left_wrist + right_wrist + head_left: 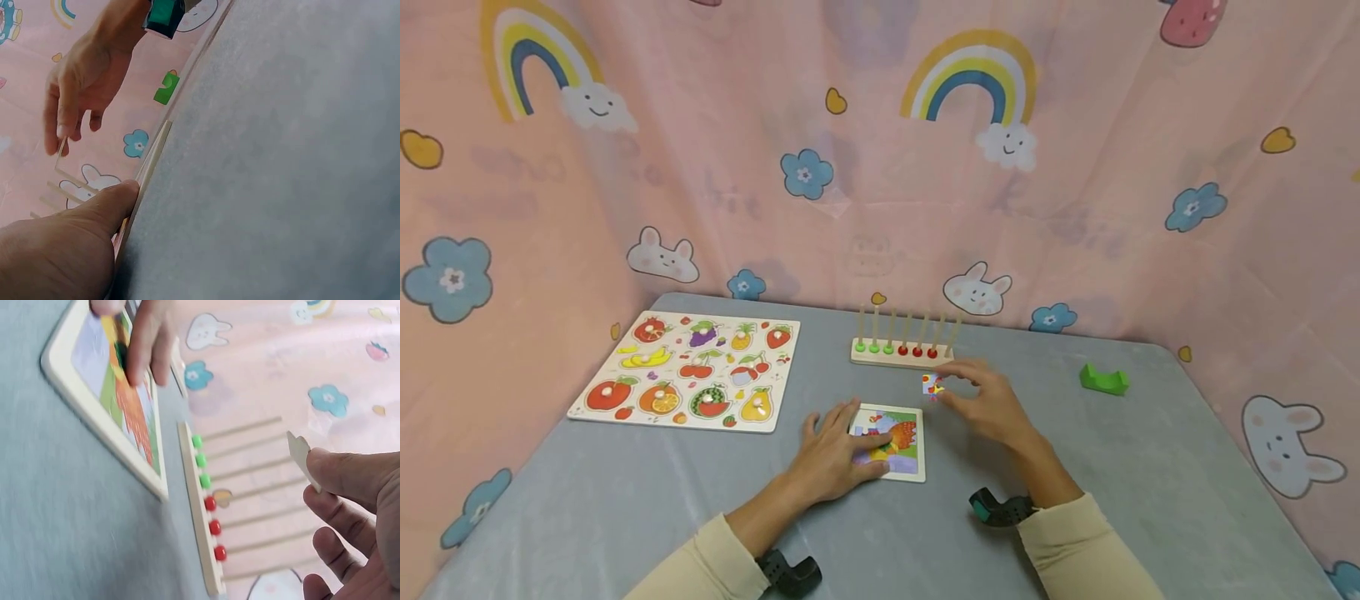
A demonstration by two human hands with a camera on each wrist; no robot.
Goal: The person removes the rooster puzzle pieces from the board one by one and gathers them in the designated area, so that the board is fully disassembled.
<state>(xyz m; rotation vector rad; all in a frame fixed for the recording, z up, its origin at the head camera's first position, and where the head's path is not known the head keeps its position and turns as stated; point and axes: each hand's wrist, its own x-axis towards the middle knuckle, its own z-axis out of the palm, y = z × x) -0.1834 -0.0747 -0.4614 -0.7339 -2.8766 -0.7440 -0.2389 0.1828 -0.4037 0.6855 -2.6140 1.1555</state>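
A jigsaw puzzle piece (pixel 931 385), brightly printed with a pale wooden back, is pinched between thumb and fingers of my right hand (pixel 988 406), held up off the table. In the right wrist view the piece (pixel 300 456) shows its plain side. My left hand (pixel 831 454) rests on the framed jigsaw puzzle (pixel 910 467), fingers spread across its picture and thumb at the near edge. The puzzle has a white rim and a colourful picture, partly hidden by that hand. In the left wrist view the left thumb (pixel 112 203) touches the frame's edge.
Behind the puzzle stands a wooden peg counter (pixel 891 358) with green and red beads on upright rods. A fruit puzzle board (pixel 673 408) lies at the left. Toward the right sits a green notched block (pixel 1104 380). A pink printed curtain (pixel 880 208) borders the grey table (pixel 662 508).
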